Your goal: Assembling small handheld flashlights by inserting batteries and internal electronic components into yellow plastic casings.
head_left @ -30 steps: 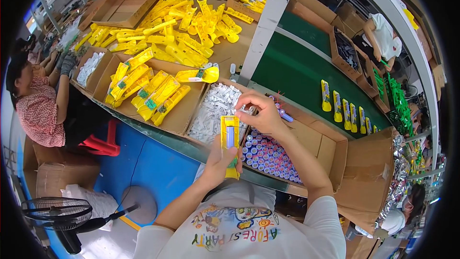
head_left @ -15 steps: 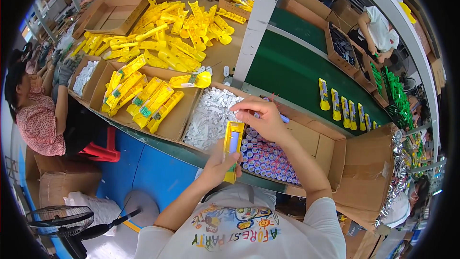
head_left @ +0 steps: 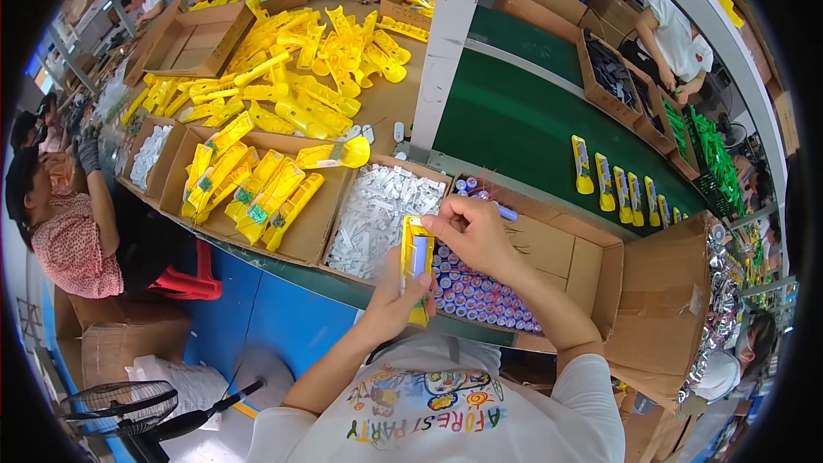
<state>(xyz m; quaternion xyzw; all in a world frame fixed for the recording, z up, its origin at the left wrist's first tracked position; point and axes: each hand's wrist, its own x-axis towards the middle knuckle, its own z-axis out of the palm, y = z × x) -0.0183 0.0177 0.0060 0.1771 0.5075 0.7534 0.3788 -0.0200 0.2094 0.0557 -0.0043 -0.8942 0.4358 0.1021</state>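
Observation:
Upright in front of me is a yellow plastic housing (head_left: 406, 267), with a blue cylindrical battery (head_left: 420, 254) lying in its hollow. My left hand (head_left: 396, 304) is closed round its lower part, thumb across the front. At the upper end, my right hand (head_left: 474, 230) pinches with thumb and forefinger at a small white piece (head_left: 417, 221), partly hidden by the fingertips. Left of the housing is a heap of small white plastic pieces (head_left: 377, 214) in a box. Below my right hand stand rows of blue-purple batteries (head_left: 493, 302) with reddish wires.
A cardboard box (head_left: 296, 247) holds several fitted yellow housings. Behind it lie piled yellow housings (head_left: 317, 107) and a shallow box (head_left: 193, 43). A metal post (head_left: 441, 60) borders the green conveyor belt (head_left: 514, 107), which carries a row of housings. A co-worker (head_left: 73, 240) sits at left.
My right hand has come down slightly, its fingertips now at the housing's upper end. My left hand keeps its hold on the housing. The view has shifted slightly.

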